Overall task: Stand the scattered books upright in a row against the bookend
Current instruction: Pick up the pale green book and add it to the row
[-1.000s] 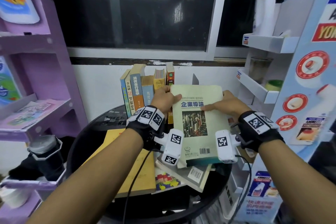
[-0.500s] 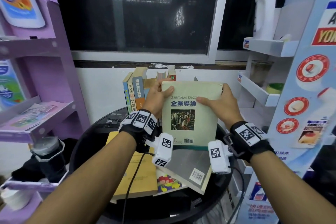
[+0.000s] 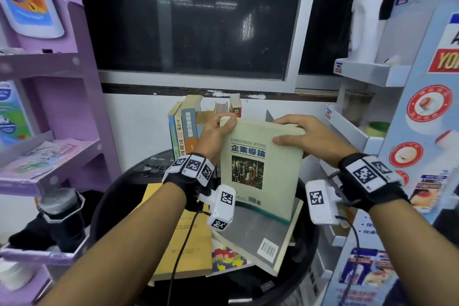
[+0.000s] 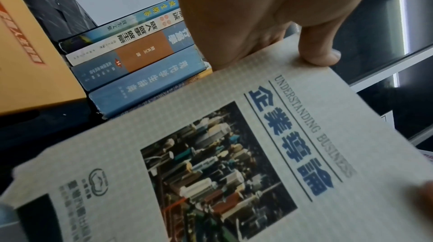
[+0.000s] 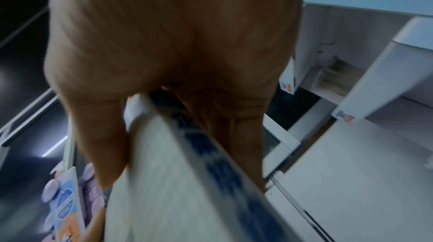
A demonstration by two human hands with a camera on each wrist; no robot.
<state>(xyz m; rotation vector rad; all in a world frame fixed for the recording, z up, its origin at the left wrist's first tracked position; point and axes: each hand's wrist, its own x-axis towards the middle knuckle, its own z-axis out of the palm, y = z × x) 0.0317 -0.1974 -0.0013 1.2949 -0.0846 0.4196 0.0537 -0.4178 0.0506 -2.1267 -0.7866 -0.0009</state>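
Observation:
I hold a pale green book (image 3: 263,169) titled "Understanding Business" nearly upright, its lower edge resting on a grey book (image 3: 260,236) that lies flat. My left hand (image 3: 221,124) grips its top left corner, thumb on the cover (image 4: 318,49). At the top right corner my right hand (image 3: 285,131) pinches it, thumb in front, fingers over the top edge. Behind the book a row of upright books (image 3: 185,129) stands against the wall. A grey bookend tip (image 3: 269,115) shows just behind the held book. In the right wrist view my hand (image 5: 175,51) clasps the book's spine (image 5: 175,181).
A yellow book (image 3: 183,243) and a colourful one (image 3: 228,259) also lie flat on the round black table (image 3: 119,196). A purple shelf (image 3: 49,156) stands to the left with a dark flask (image 3: 62,211). White shelving (image 3: 360,131) crowds the right.
Both hands have raised the pale green book from lying tilted on the stack to nearly upright, and carried it back toward the standing row.

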